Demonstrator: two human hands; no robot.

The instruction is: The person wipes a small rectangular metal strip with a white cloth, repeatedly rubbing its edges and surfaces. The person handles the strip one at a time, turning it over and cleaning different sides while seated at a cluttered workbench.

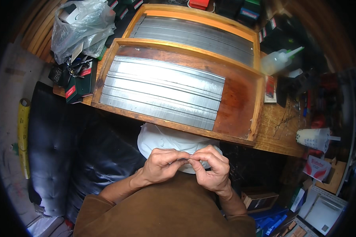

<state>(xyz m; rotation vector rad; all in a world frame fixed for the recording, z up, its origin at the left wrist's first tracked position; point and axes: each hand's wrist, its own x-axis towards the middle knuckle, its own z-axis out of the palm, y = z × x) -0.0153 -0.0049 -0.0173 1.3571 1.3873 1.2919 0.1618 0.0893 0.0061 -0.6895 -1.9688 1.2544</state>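
Note:
My left hand [162, 164] and my right hand [211, 168] meet in front of my brown shirt, over white cloth [162, 138] on my lap. Thumbs and forefingers of both are pinched together, tip to tip. Whatever sits between the fingertips is too small to make out. Just beyond them, a wooden tray [241, 102] lies tilted on the bench, holding several shiny flat metal strips [162, 89] side by side. Its right part shows bare reddish wood. Behind it, a second wooden tray [201, 19] holds darker metal strips [194, 37].
A clear plastic bag [83, 29] and keys [78, 67] lie left on dark green boxes [81, 87]. To the right stand a squeeze bottle [275, 62] and a plastic cup with a straw [313, 139]. A black padded seat [103, 158] is at my left, beside a yellow roll [23, 138].

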